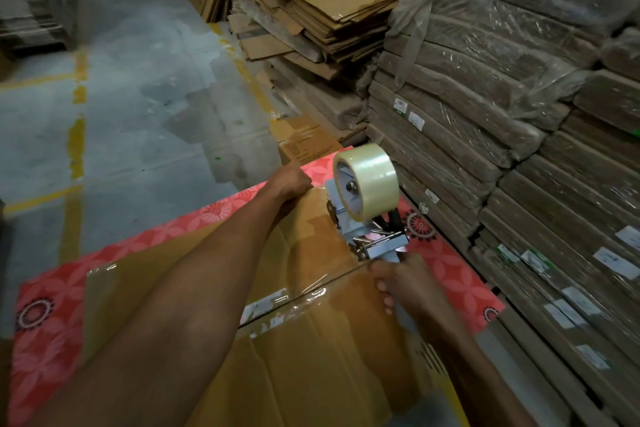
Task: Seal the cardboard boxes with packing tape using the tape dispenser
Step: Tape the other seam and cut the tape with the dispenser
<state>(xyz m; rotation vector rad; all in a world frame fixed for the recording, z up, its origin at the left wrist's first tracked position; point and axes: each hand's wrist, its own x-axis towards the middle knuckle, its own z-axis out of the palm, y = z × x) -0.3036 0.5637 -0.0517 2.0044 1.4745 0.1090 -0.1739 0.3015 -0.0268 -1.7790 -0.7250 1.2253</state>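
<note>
Head view: right hand [412,284] round tape dispenser [367,215] handle, roll end away; left hand [292,180] unclear

The brown cardboard box [304,357] under both forearms is matt and creased. A glossy clear tape strip [304,291] lies along its seam beside the right hand [408,284]. That hand grips the grey metal tape dispenser [374,239], which is smooth with bright screws. Its roll of clear plastic tape [372,180] shines. The red flowered sheet [48,333] beneath has a faint sheen. Right of that hand, flat cardboard stacks [485,55] wear crinkled glossy film. Beyond the left hand [294,180], the grey concrete floor [138,80] is matt and blotched.
</note>
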